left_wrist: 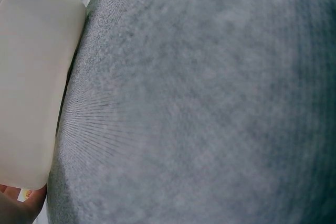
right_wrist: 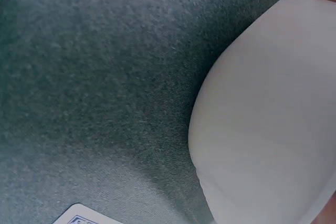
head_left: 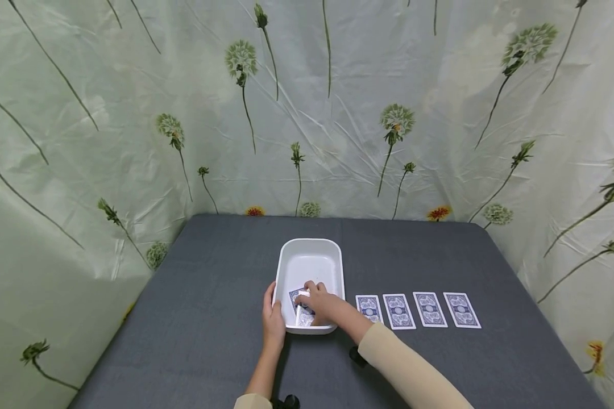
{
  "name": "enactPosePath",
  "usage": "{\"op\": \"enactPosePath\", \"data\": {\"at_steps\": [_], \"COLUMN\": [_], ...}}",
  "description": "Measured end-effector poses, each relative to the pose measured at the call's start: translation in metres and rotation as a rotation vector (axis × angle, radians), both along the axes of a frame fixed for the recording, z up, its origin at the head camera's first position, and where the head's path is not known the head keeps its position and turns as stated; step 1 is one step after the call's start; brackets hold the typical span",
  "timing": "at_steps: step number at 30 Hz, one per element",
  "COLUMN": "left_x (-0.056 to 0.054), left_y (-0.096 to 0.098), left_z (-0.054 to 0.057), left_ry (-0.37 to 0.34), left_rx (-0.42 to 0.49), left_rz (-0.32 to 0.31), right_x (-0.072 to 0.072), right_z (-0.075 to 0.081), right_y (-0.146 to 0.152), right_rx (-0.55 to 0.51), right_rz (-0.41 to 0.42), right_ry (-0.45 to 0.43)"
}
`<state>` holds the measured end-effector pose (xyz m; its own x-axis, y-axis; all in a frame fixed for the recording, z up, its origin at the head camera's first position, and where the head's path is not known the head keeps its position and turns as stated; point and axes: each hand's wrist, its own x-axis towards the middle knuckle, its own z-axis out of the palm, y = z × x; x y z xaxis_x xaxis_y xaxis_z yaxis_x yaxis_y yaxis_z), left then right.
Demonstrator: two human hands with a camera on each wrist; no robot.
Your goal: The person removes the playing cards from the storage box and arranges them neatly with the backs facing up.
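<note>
A white plastic tray [head_left: 311,245] stands on the table with a few blue-backed playing cards [head_left: 305,318] in its near end. My left hand [head_left: 273,325] grips the tray's left wall near the front corner; the left wrist view catches part of that hand [left_wrist: 21,207] at the tray's end. Over the tray's right rim reaches my right hand [head_left: 326,304], its curled fingers and thumb on a card among those inside. The fingers partly cover these cards, so their exact number is hidden.
To the tray's right, several cards lie face down in a row, among them a partly covered one [head_left: 368,307] nearest the right wrist and one [head_left: 462,310] at the far end. A dark grey cloth [head_left: 194,318] covers the table. Behind hangs a flower-patterned curtain [head_left: 337,142].
</note>
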<state>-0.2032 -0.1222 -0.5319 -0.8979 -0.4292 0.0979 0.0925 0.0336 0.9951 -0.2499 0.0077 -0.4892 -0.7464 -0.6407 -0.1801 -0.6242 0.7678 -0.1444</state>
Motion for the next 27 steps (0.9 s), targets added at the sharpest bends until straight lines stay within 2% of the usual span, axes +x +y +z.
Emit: {"op": "enactPosePath", "data": {"at_steps": [5, 9, 13, 16, 22, 27], "left_x": [0.000, 0.000, 0.000, 0.000, -0.001, -0.001], "left_y": [-0.001, 0.000, 0.001, 0.001, 0.003, 0.003], "left_z": [-0.002, -0.002, -0.002, -0.002, -0.002, -0.002], "left_ry": [0.021, 0.041, 0.050, 0.042, 0.016, 0.031], "left_rx": [-0.001, -0.001, -0.015, -0.018, 0.011, 0.045], "left_rz": [0.005, 0.002, 0.007, 0.011, 0.000, 0.011], "right_x": [0.004, 0.004, 0.002, -0.001, 0.003, 0.007], "right_z": [0.000, 0.001, 0.017, 0.033, 0.059, 0.063], "right_y": [0.003, 0.006, 0.016, 0.028, 0.074, 0.137], "right_rx": [-0.062, -0.160, -0.244, -0.256, -0.229, -0.185], "right_rz": [0.013, 0.039, 0.077, 0.085, 0.010, -0.066], "right_ry": [0.079, 0.144, 0.194, 0.212, 0.167, 0.187]}}
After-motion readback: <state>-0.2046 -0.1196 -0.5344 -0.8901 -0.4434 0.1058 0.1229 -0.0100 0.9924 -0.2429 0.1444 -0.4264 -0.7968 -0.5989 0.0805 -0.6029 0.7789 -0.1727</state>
